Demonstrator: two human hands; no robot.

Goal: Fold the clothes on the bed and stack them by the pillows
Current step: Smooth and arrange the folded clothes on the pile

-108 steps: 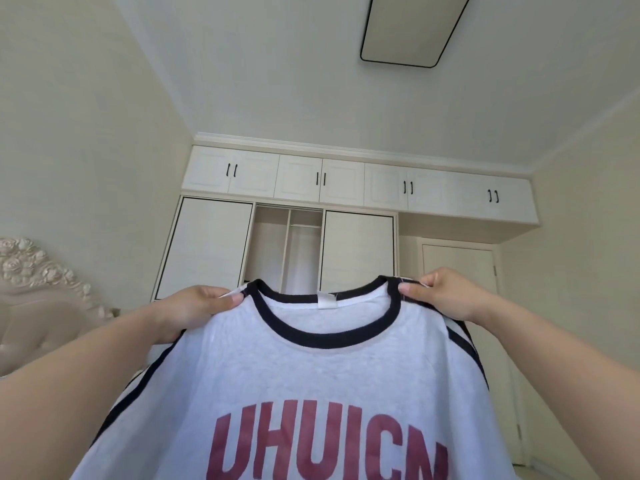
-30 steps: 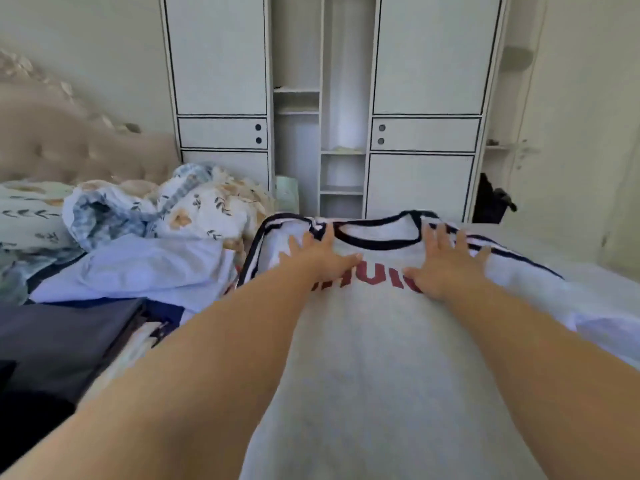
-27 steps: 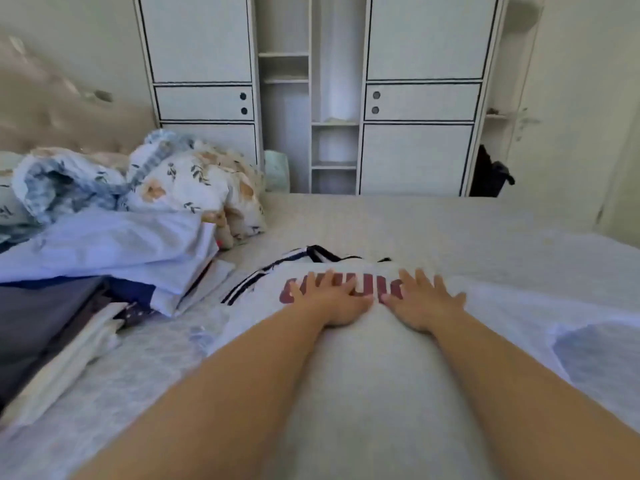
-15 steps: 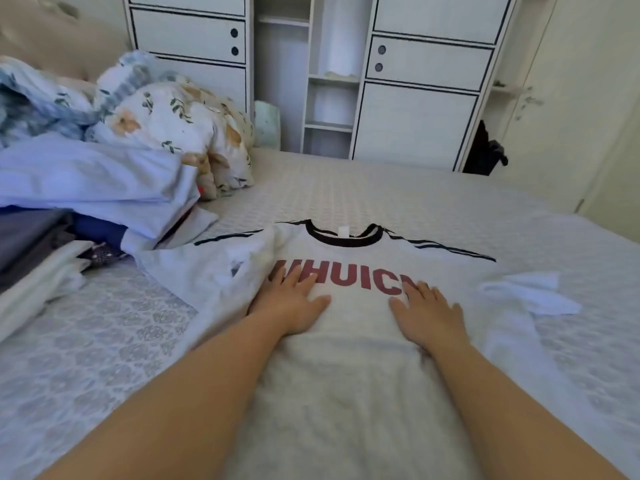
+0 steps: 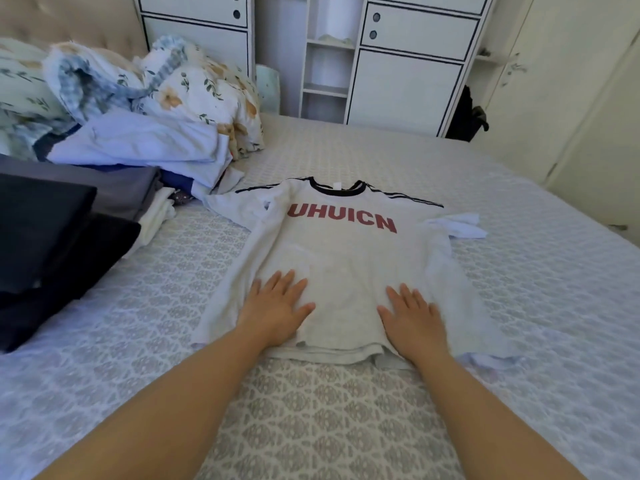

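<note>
Here, at the far left of the bed (image 5: 346,427), a stack of dark folded garments (image 5: 52,237) sits near the pale blue clothes (image 5: 138,143) and the floral bedding (image 5: 194,88) bunched against the headboard, where the pillows lie; this looks like the pile the task is building, though how many pieces it holds cannot be told.

Just right of it, the white T-shirt (image 5: 346,258) with red lettering and a dark collar lies face up and spread on the patterned bedspread, collar away from the person, hem nearest. Its left sleeve is partly crumpled inward and nearly touches the blue clothes; its right sleeve (image 5: 457,225) is bunched out to the side.

The left hand (image 5: 277,306) rests flat on the lower left of the shirt, fingers straight and gripping nothing. The right hand (image 5: 412,318) lies the same way on the lower right, palm down, nothing clasped.

The step in hand seems to be smoothing the shirt flat before folding. The next move probably calls for straightening both sleeves, then folding each side inward toward the middle and bringing the hem up toward the collar.

Behind stands a white wardrobe (image 5: 398,64).
</note>
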